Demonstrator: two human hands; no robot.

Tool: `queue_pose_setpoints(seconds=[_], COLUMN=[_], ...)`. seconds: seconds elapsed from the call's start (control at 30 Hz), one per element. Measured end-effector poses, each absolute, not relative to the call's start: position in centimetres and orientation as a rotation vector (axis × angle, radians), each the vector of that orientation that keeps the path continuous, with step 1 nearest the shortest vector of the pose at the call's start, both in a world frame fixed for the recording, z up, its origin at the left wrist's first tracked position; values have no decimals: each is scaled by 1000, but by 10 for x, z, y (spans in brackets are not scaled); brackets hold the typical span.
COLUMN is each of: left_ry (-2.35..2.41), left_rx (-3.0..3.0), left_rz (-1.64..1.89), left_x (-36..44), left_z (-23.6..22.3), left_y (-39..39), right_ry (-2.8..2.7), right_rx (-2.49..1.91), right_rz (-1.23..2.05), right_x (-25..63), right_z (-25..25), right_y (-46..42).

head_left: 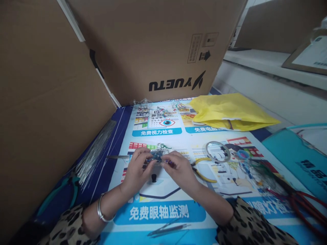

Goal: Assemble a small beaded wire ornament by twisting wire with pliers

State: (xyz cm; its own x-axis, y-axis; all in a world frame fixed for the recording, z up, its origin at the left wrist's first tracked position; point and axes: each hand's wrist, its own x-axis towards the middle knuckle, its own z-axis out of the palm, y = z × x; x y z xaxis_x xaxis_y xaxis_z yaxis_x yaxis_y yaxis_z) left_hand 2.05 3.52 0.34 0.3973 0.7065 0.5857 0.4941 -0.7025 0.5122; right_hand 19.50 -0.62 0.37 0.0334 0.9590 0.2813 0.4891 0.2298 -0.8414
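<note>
Fingers bent and closed, my left hand (pixel 138 168) pinches a small bluish piece with fine wires (pixel 157 155) above the printed table cover. My right hand (pixel 180 168) closes on the same piece from the other side, thumb and forefinger pressed together. A loose tangle of thin silvery wire with a green strand (pixel 162 147) shows just beyond the fingertips. Fingers hide part of the held piece, so its exact kind cannot be made out. Pliers with yellow handles (pixel 208 178) lie beside my right hand.
Cardboard walls (pixel 158 44) stand behind and at the left. Straight metal wires (pixel 98 151) and teal-handled pliers (pixel 74 189) lie left. At right are a yellow bag (pixel 230 109), a round clear dish (pixel 218 151) and red-handled scissors (pixel 296 200). Short wires (pixel 170 229) lie in front.
</note>
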Motion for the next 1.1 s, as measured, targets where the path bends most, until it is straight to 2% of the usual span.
queue_pose_setpoints(seconds=[1.1], left_ry=[1116], left_rx=[2123], left_rz=[1186], left_x=[21], left_z=[8], left_y=[37], right_ry=[-1465], right_rx=[-1362], right_rz=[716], right_x=[188], right_z=[3], right_y=[-7])
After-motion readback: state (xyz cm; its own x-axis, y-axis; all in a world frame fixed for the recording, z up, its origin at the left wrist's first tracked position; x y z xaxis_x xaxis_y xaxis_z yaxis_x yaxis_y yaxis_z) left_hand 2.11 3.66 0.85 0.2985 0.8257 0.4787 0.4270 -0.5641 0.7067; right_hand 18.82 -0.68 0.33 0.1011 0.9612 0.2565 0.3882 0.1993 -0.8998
